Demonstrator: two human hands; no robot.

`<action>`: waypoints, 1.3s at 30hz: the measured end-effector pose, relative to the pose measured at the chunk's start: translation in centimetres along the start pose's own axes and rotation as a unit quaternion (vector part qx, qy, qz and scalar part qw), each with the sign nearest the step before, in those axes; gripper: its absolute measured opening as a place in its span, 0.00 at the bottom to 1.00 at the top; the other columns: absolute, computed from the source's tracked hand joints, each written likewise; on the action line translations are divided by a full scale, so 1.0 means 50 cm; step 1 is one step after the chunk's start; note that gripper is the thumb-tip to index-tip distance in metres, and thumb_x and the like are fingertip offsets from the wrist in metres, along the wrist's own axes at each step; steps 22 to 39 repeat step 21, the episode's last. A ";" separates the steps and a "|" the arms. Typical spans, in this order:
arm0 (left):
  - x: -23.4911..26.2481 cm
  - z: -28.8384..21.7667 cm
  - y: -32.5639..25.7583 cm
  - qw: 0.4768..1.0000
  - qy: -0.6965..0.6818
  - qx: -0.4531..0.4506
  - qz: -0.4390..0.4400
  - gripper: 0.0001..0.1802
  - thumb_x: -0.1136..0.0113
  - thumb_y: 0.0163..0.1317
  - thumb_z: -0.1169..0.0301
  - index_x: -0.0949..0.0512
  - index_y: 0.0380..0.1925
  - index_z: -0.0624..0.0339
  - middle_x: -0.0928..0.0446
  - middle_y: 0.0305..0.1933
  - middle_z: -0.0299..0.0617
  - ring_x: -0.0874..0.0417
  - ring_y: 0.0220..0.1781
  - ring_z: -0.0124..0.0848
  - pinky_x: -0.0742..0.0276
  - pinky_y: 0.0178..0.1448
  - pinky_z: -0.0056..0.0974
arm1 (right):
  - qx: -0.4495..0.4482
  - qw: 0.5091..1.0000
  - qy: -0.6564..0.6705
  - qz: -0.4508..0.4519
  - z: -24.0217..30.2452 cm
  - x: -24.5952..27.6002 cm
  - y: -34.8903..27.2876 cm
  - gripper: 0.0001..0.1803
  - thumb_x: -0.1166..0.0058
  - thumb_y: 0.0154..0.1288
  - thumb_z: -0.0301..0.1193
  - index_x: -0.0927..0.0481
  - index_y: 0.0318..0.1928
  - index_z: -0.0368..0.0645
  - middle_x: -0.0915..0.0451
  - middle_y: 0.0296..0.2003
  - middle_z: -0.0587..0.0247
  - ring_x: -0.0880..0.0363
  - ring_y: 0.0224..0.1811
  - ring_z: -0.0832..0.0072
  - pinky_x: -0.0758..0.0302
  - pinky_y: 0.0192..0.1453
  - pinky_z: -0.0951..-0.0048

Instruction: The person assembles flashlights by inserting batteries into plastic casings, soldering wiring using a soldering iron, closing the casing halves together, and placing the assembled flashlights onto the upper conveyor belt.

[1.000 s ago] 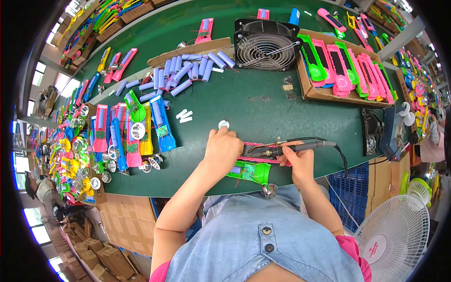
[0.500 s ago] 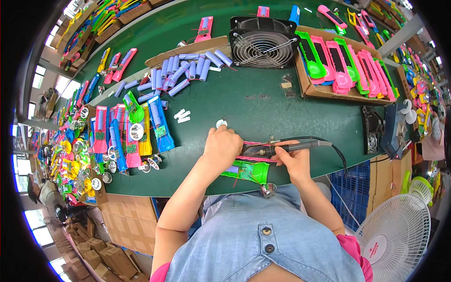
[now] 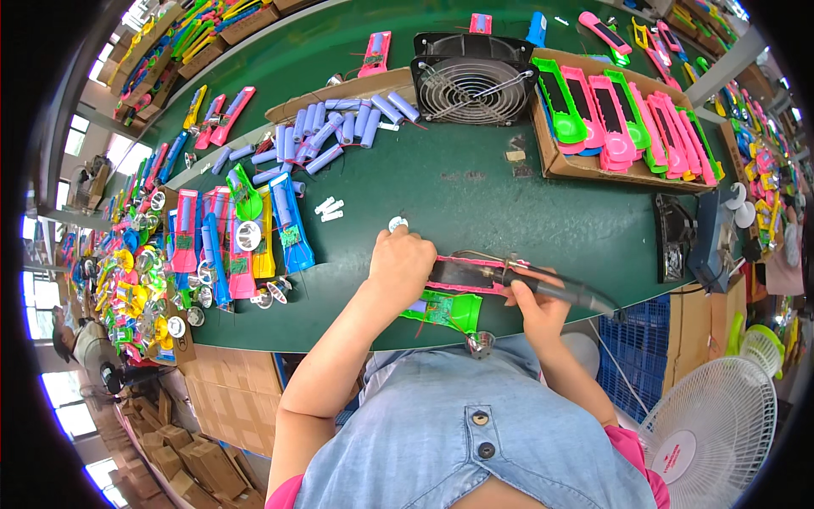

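My right hand grips a soldering iron, its dark handle slanting down to the right and its metal front end over a pink lamp housing. That housing has a dark panel inside and lies crosswise before me. My left hand is closed at the housing's left end; its fingertips are hidden, so what they pinch cannot be seen. A small whitish round piece shows just beyond the fingers. Nearer to me lies a green housing with a circuit board, part of a purple cell and a silver reflector.
Purple battery cells are heaped at the back left, beside a metal-grilled fan. A carton of pink and green housings stands back right. Wired housings lie on the left, near small white pieces. A blue-grey unit sits far right.
The soldering iron has drawn back to the right along the pink housing and now tilts, its rear end lower. My right hand shifted slightly with it. My left hand has stayed nearly in place.
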State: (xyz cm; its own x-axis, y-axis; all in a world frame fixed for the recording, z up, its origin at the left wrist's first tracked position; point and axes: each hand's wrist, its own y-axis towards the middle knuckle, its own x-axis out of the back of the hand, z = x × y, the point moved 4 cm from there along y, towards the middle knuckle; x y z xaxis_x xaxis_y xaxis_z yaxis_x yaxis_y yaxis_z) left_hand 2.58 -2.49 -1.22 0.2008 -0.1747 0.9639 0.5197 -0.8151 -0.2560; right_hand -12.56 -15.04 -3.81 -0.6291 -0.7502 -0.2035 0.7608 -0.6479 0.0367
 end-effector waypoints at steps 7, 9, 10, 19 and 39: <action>-0.012 0.007 -0.003 0.999 0.022 0.006 -0.037 0.03 0.36 0.36 0.68 0.20 0.15 0.50 0.23 0.22 0.36 0.25 0.37 0.36 0.32 0.37 0.39 | 0.245 0.925 -0.278 0.077 0.058 0.042 -0.016 0.17 0.44 0.55 0.22 0.30 0.46 0.38 0.20 0.33 0.57 0.20 0.39 0.66 0.29 0.53 0.59; -0.010 0.006 -0.003 0.999 0.021 0.009 -0.037 0.03 0.36 0.36 0.68 0.20 0.15 0.50 0.23 0.22 0.36 0.25 0.37 0.36 0.33 0.38 0.39 | 0.234 0.919 -0.306 0.087 0.054 0.049 -0.015 0.24 0.39 0.49 0.25 0.31 0.48 0.40 0.22 0.40 0.58 0.25 0.48 0.60 0.42 0.63 0.52; -0.009 0.005 -0.002 0.999 0.020 0.013 -0.037 0.03 0.36 0.36 0.68 0.20 0.15 0.50 0.23 0.22 0.36 0.25 0.37 0.35 0.33 0.38 0.39 | 0.216 0.909 -0.345 0.092 0.051 0.046 -0.010 0.27 0.37 0.47 0.26 0.32 0.49 0.40 0.24 0.43 0.56 0.28 0.51 0.59 0.44 0.64 0.52; 0.004 -0.001 -0.007 0.998 0.032 0.032 -0.036 0.03 0.35 0.35 0.68 0.20 0.15 0.48 0.24 0.23 0.34 0.26 0.39 0.35 0.36 0.39 0.39 | 0.176 0.911 -0.350 0.129 0.018 0.049 0.001 0.34 0.35 0.43 0.29 0.34 0.52 0.42 0.29 0.52 0.53 0.35 0.60 0.58 0.48 0.66 0.49; 0.000 0.001 -0.007 0.998 0.040 0.031 -0.024 0.04 0.35 0.35 0.67 0.19 0.16 0.48 0.23 0.26 0.35 0.27 0.40 0.35 0.36 0.40 0.40 | 0.161 0.912 -0.347 0.146 0.010 0.050 0.003 0.34 0.35 0.44 0.28 0.35 0.53 0.42 0.30 0.52 0.52 0.35 0.60 0.58 0.49 0.66 0.48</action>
